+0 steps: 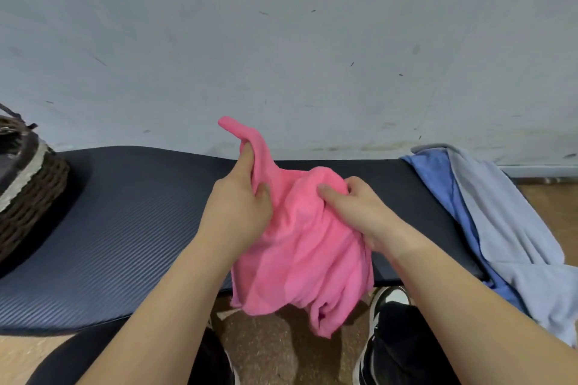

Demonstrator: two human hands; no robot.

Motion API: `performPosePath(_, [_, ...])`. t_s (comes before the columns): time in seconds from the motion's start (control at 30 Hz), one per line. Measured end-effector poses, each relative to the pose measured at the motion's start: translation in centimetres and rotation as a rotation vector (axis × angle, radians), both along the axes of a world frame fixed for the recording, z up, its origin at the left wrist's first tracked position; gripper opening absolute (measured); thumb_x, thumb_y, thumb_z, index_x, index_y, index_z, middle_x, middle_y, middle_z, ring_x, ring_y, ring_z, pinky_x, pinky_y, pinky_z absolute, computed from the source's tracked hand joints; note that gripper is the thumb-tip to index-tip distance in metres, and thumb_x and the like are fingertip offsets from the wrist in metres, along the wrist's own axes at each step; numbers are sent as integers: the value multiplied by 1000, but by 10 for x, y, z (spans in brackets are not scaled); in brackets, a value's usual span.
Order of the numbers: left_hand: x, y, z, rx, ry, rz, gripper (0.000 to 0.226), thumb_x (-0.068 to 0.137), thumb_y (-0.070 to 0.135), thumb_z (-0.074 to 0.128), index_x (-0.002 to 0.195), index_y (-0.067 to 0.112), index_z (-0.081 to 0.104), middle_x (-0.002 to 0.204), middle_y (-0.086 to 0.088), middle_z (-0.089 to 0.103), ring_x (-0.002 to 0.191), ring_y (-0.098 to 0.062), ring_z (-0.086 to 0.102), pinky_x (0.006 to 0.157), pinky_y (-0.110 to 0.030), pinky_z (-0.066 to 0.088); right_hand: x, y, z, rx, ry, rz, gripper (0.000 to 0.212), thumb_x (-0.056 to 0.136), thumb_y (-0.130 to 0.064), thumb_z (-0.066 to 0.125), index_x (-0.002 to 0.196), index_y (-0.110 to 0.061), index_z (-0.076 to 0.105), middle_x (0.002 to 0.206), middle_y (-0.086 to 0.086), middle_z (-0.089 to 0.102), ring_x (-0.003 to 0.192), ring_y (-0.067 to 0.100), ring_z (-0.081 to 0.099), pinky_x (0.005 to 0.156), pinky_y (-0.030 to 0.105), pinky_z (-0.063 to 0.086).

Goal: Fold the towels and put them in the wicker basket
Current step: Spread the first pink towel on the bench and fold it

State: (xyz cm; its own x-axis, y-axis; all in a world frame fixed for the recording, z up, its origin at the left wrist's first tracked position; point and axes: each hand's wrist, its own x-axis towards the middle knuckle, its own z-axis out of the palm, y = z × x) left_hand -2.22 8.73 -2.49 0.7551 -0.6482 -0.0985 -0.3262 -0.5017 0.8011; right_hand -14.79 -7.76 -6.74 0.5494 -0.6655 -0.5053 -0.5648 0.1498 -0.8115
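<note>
A crumpled pink towel (300, 253) hangs in the air above the near edge of a dark ribbed mat (125, 228). My left hand (237, 206) pinches one corner of it, which sticks up past my fingers. My right hand (356, 209) grips a bunched part of the same towel a little to the right. The dark wicker basket (31, 194) with a pale band stands on the mat at the far left, partly cut off by the frame. Its inside is mostly hidden.
A blue towel (444, 194) and a light grey towel (506, 234) lie heaped over the mat's right end. A pale wall (281, 40) stands close behind the mat. My legs and a black-and-white shoe (391, 316) are on the brown floor below.
</note>
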Motion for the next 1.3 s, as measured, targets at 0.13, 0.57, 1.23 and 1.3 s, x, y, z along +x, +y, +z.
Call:
performPosePath(0.13, [11,6,4,-48,-18,132,87,95,3,43,160,52,12,87,-14,66,77,-30,63,68,-37,52,-13,-17,23,102,-142,-36,29,79,-27,60,74,-20,32,75,-3,33,70,21,30,61,35,24])
performPosePath(0.57, [-31,-25,-15,-76,-154,-144,71,97,3,46,153,46,41,127,15,64,110,-15,63,91,-36,51,-75,-119,52,-1038,299,-27,62,74,-28,70,133,-14,57,128,17,55,117,41,54,94,47,45])
performPosePath(1.23, [-44,-44,-20,29,50,-376,88,95,5,51,158,51,11,138,57,22,99,30,49,86,-1,40,-61,-74,2,-818,374,318,74,90,-30,69,156,-17,39,172,17,-2,159,32,-2,127,45,13])
performPosePath(1.3, [-47,-40,-13,-21,94,-402,93,91,4,52,159,50,9,132,54,28,123,28,42,100,-6,40,-48,-41,22,-625,-22,468,88,87,-14,73,161,-24,28,172,4,9,159,15,3,129,35,12])
